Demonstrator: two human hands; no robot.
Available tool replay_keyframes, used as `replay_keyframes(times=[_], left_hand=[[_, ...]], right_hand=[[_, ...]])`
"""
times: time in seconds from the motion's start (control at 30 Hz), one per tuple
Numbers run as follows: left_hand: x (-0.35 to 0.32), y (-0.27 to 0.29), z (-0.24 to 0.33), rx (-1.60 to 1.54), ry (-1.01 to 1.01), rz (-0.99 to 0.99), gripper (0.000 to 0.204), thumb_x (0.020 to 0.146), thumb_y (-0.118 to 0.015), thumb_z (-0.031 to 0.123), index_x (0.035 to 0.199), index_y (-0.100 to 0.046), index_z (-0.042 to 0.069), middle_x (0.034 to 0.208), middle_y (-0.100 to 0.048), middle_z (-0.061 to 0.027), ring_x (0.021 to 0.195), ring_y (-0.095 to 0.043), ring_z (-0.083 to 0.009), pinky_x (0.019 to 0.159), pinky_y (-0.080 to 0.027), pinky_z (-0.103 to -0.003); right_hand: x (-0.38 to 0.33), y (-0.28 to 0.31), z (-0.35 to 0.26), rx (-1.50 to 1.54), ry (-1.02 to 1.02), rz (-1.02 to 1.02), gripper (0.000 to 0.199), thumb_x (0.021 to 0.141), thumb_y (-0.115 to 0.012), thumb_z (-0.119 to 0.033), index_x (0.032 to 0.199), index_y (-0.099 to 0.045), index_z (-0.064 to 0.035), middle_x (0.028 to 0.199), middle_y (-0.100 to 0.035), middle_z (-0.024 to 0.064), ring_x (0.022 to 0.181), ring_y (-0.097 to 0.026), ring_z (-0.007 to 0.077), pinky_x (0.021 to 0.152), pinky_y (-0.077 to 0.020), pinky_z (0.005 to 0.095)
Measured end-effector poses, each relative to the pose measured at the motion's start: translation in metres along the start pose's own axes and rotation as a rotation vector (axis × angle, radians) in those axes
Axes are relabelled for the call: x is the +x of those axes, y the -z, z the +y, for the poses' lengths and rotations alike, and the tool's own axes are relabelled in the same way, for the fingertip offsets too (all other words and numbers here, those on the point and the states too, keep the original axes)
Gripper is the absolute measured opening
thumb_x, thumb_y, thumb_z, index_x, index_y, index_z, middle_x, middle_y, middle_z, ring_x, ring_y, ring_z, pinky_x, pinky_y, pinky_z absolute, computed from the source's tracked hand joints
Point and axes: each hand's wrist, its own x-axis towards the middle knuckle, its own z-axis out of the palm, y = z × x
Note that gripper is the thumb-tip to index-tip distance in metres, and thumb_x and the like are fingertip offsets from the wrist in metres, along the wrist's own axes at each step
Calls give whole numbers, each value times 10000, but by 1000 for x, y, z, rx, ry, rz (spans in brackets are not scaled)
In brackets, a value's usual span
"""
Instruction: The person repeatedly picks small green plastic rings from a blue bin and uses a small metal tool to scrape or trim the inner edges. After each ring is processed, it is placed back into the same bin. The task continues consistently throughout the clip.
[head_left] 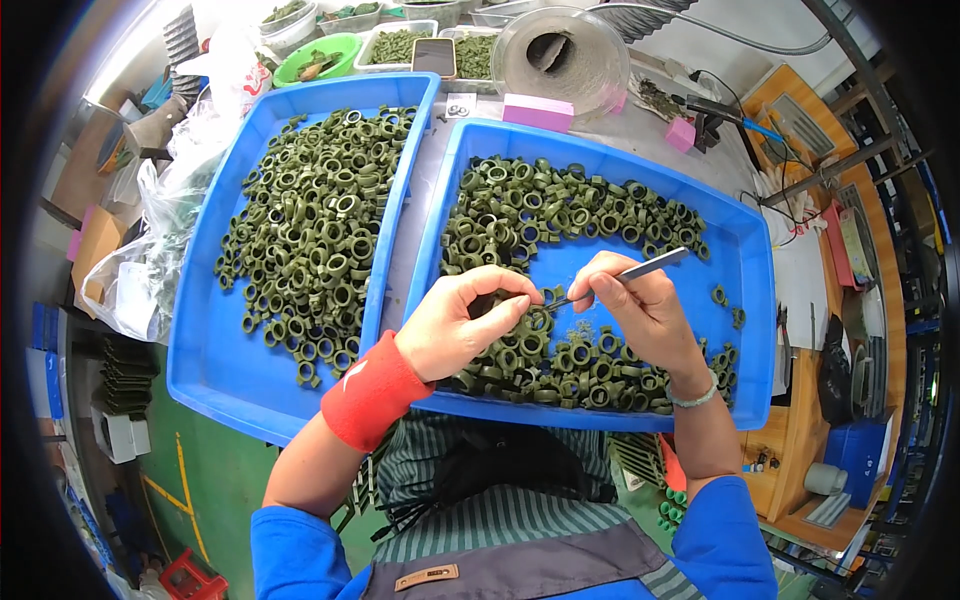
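My left hand (465, 320), with a red wristband, pinches a small green ring-shaped part (547, 297) between thumb and fingertips. Most of that part is covered by the fingers. In my right hand (640, 312) is a slim grey metal hand tool (655, 264). Its flat end sticks out up and to the right, and its thin tip points left at the held part. Both hands are over the right blue tray (755, 300), where many green ring-shaped parts (590, 375) lie around a bare patch. Small green shavings (580, 330) lie just beneath the hands.
A second blue tray (205, 350) on the left holds a large heap of green rings (310, 220). Along the back are a phone (433, 58), tubs of green pieces (400, 47), a green bowl (315, 60), pink blocks (538, 112) and a round clear container (560, 60).
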Motion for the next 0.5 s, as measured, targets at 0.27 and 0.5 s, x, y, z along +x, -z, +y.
replay_keyframes(times=[0.27,0.5], left_hand=[[0,-5,1,-27,-104,217,140,978,-608,66,1081,-687,15,878,-612,61,733,-482,-4,647,-387,-172],[3,-7,-6,-47,-105,299,145,986,-607,83,1093,-678,14,816,-580,74,693,-450,7,600,-347,-164]], right_hand=[[-3,-4,-6,-232,90,41,59,924,-681,-48,926,-720,-3,838,-716,66,744,-671,145,628,-524,281],[-8,-24,1,-183,157,208,94,945,-657,-52,976,-726,4,879,-744,100,771,-706,167,666,-558,293]])
